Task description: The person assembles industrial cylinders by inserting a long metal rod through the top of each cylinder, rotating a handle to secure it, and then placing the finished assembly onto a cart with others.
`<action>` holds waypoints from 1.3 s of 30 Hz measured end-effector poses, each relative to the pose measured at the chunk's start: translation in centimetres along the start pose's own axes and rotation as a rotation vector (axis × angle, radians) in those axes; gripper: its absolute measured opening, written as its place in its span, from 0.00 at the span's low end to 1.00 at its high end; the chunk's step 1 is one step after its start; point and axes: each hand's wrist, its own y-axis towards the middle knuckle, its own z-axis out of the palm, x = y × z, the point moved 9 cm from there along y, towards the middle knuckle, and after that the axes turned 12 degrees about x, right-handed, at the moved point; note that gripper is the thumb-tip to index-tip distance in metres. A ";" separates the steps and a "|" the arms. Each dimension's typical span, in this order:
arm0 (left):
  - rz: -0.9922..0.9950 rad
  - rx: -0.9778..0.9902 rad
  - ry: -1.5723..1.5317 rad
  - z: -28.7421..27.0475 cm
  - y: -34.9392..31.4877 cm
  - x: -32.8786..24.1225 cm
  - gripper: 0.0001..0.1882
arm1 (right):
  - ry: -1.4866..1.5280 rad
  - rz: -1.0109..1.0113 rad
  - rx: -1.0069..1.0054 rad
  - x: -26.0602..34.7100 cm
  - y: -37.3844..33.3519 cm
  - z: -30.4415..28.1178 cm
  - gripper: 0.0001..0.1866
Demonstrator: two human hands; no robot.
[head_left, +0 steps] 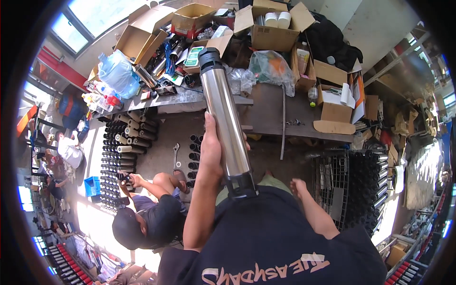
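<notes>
A long polished steel cylinder [224, 111] with black end caps stands tilted in front of my body, its top leaning left. My left hand [211, 145] is closed around its middle; the thumb lies along the near side and fingertips show at the far side. The upper black cap [209, 58] overlaps the workbench in view. The lower black end [242, 185], with bracket-like prongs, is close to my shirt. My right hand [298, 188] hangs low at my right side, apart from the cylinder, with nothing seen in it and its fingers loosely bent.
A cluttered workbench [270, 113] ahead bears cardboard boxes [273, 38], a water jug [118, 76] and plastic bags. Rows of cylinders [116, 164] stand on the floor at left, beside a crouching person [152, 223]. A wire rack [335, 190] and dark tubes stand at right.
</notes>
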 end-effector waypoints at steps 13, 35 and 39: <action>-0.065 0.524 -0.454 4.2 0.8 2.1 0.45 | 0.132 0.015 0.052 0.7 -3.7 5.9 0.08; -0.225 0.329 -0.534 -1.9 2.2 3.2 0.41 | -0.130 -0.090 0.284 17.4 3.9 15.7 0.24; -0.213 0.299 -0.603 -2.0 1.9 4.1 0.40 | 0.162 -0.040 0.332 15.2 2.8 16.5 0.19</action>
